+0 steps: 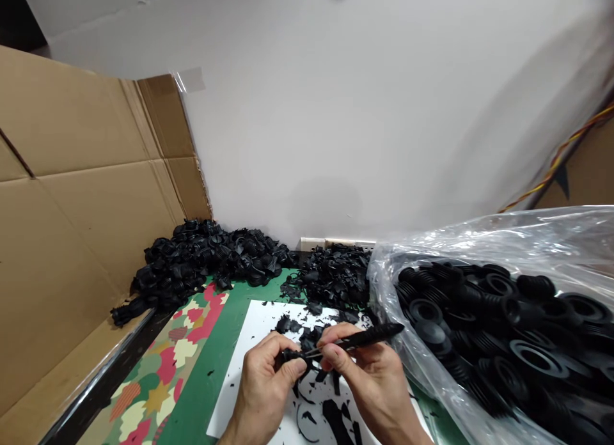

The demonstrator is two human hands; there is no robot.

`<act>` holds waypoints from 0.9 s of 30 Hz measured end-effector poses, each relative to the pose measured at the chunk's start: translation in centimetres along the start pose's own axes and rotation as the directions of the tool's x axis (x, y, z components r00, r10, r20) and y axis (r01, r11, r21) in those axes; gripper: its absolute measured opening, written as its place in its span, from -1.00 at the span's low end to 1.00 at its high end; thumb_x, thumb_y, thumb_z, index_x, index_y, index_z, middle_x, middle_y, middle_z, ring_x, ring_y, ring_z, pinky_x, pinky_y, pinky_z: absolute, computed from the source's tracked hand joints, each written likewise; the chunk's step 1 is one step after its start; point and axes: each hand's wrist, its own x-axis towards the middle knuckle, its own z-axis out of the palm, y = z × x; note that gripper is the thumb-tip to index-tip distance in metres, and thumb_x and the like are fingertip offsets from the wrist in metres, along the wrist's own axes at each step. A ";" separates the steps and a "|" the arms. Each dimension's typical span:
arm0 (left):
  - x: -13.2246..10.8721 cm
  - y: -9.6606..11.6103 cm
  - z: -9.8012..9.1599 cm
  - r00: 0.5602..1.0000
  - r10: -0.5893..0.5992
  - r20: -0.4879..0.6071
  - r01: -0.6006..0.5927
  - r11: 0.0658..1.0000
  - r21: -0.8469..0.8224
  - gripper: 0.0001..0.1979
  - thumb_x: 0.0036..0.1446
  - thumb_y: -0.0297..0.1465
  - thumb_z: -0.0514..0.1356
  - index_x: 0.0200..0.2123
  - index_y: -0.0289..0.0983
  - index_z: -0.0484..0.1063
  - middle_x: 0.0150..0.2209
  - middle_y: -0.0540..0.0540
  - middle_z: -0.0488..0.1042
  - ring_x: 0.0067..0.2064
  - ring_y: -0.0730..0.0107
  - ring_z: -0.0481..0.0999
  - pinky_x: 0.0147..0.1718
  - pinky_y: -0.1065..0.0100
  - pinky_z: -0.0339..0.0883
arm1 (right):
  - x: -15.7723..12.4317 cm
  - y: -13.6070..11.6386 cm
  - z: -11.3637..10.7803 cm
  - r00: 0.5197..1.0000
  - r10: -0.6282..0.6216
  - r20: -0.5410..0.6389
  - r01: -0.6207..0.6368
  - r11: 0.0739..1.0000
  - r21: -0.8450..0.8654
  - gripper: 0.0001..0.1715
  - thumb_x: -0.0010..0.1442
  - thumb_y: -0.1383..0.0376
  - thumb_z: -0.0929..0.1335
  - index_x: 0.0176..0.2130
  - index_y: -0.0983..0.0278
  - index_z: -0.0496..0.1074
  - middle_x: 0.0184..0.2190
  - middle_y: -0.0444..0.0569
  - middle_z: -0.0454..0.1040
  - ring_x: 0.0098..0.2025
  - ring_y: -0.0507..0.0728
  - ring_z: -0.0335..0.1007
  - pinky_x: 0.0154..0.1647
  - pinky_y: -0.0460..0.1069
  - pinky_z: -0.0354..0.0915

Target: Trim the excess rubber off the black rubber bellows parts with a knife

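My left hand (261,384) is closed around a small black rubber part (289,355), pinched between thumb and fingers; much of the part is hidden. In my right hand (371,378) is a black pen-like tool (377,335) with a thin metal tip, its handle slanting up to the right. The tip meets the rubber part, but I cannot tell whether it is a blade or a point. Beneath both hands lies a white sheet (235,374), scattered with black rubber trimmings (336,419) and thin curled strips.
To the right, a clear plastic bag (403,368) holds many black ribbed rubber bellows (537,362). Ribbed black pieces (206,256) are heaped at back left, with a pile of black scraps (336,272) beside them. Cardboard (86,195) stands left; a white wall (345,112) rises behind.
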 end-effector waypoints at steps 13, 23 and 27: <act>-0.2 0.2 0.3 1.000 -0.001 0.005 0.001 1.000 -0.007 -0.92 -0.04 -0.47 0.23 -0.54 -0.27 0.46 -0.52 0.02 0.38 -0.47 0.41 0.33 -0.49 0.43 0.17 | -0.2 -0.4 0.8 0.999 -0.029 -0.021 0.028 0.998 -0.055 -0.86 0.08 0.25 0.40 -0.45 0.27 0.47 -0.64 -0.12 0.47 -0.57 0.07 0.41 -0.54 -0.09 0.35; -0.3 0.5 0.3 0.998 0.057 -0.036 -0.061 0.993 -0.104 -0.99 -0.12 -0.48 0.28 -0.52 -0.27 0.52 -0.51 -0.02 0.42 -0.44 0.37 0.36 -0.46 0.42 0.22 | 0.8 0.3 -1.5 0.920 -0.315 -0.232 0.193 0.882 -0.430 -0.81 0.15 0.21 0.35 -0.43 0.25 0.45 -0.64 -0.10 0.46 -0.61 0.08 0.38 -0.56 -0.06 0.31; 0.1 0.3 0.2 0.998 0.044 -0.037 -0.050 0.981 -0.187 -0.95 -0.16 -0.46 0.30 -0.50 -0.29 0.54 -0.48 -0.03 0.43 -0.49 0.42 0.33 -0.54 0.45 0.21 | 0.9 0.5 -1.8 0.964 -0.066 -0.256 0.000 0.968 -0.250 -0.72 0.12 0.11 0.36 -0.43 0.28 0.46 -0.68 -0.09 0.47 -0.59 0.13 0.41 -0.54 -0.03 0.33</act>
